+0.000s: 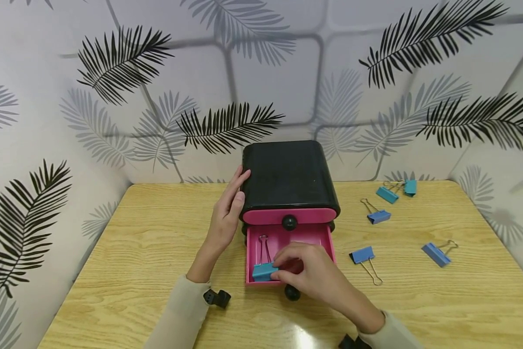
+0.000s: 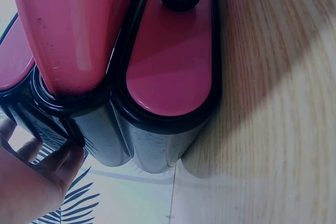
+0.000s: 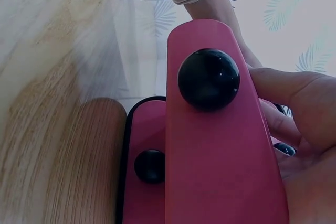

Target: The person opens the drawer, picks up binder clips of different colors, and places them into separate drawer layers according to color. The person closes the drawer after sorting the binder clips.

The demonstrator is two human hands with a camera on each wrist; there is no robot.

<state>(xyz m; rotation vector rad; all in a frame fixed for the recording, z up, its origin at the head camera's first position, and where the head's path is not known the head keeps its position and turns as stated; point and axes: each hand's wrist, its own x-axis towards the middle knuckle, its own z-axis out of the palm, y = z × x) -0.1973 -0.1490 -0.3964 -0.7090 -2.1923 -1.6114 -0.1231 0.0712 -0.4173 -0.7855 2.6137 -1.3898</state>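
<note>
A black mini chest of drawers [image 1: 289, 177] with pink fronts stands on the table. Its middle drawer [image 1: 250, 247] is pulled out. Inside the drawer, at its front left, lies a teal binder clip [image 1: 262, 272], wire handles pointing back. My right hand [image 1: 316, 274] reaches over the drawer front and pinches the right end of that clip between thumb and fingers. In the right wrist view the drawer front [image 3: 220, 156] with its round black knob hides the clip. My left hand [image 1: 224, 220] rests against the left side of the chest, fingers extended; the left wrist view shows its fingertips touching the black casing.
Right of the chest lie blue binder clips [image 1: 378, 216], including one nearer the front [image 1: 363, 255] and one farther right [image 1: 437, 254]. Teal clips [image 1: 388, 194] lie at the back right. A leaf-patterned wall covering [image 1: 279, 87] rises behind the wooden table [image 1: 156, 232].
</note>
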